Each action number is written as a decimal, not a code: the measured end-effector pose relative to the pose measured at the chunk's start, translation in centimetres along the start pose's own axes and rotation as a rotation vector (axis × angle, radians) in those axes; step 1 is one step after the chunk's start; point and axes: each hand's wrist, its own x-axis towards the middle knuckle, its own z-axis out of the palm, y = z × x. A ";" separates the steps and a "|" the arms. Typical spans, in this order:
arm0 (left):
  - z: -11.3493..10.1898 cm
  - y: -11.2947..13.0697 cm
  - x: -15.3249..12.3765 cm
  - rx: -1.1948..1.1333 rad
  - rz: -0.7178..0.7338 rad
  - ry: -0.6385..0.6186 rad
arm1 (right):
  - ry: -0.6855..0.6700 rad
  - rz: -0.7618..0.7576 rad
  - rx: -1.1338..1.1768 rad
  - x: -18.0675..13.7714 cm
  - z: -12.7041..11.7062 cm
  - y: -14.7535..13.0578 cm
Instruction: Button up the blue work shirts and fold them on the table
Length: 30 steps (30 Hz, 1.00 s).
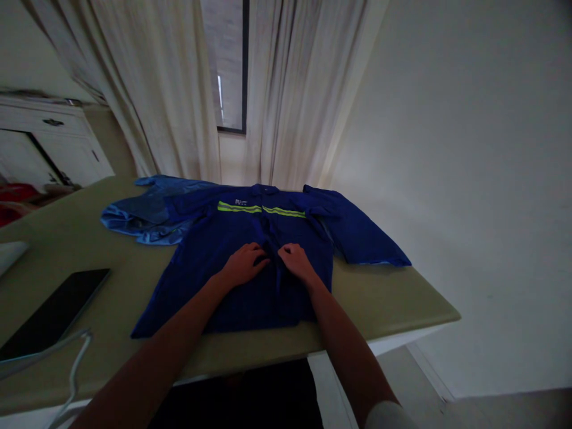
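Observation:
A dark blue work jacket (201, 271) lies front up on the table, its collar toward the window. Yellow-green reflective strips cross its chest, with small white lettering above the left one. My left hand (245, 263) is closed at the jacket's middle front opening, thumb and fingers bent toward the cloth. Just to its right, my right hand (295, 260) pinches the other front edge, where the fabric rises in a fold. The fingertips of both hands are partly hidden.
Under the jacket's left sleeve lies a crumpled lighter blue garment (134, 214). A black tablet or phone (56, 310) and a white cable (75, 369) are at the left of the table (393, 304). Curtains (170, 89) hang behind; a wall (469, 179) stands right.

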 end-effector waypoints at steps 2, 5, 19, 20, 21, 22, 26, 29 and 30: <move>0.1 0.4 -0.4 -0.053 0.001 -0.008 | -0.024 -0.045 0.071 0.1 0.0 0.2; -0.1 1.0 -0.8 -0.098 -0.016 -0.010 | -0.115 -0.091 0.183 0.2 -0.2 0.6; -1.5 1.7 -1.5 -0.178 -0.007 0.022 | -0.197 -0.226 0.271 -0.3 -0.8 0.3; -1.6 1.7 -1.6 -0.185 -0.021 0.015 | -0.190 -0.221 0.300 -0.4 -0.9 0.3; -1.6 1.8 -1.6 -0.194 -0.038 0.005 | -0.184 -0.216 0.334 -0.4 -1.0 0.2; -1.7 1.8 -1.6 -0.203 -0.052 -0.006 | -0.185 -0.211 0.364 -0.5 -1.0 0.1; -2.0 2.1 -1.6 -0.234 -0.081 -0.021 | -0.160 -0.188 0.364 -0.5 -1.3 0.0; -2.1 2.3 -1.6 -0.226 -0.089 -0.004 | -0.181 -0.142 0.336 -0.5 -1.8 0.2; -2.2 2.3 -1.6 -0.223 -0.092 0.001 | -0.229 -0.130 0.331 -0.5 -2.0 0.4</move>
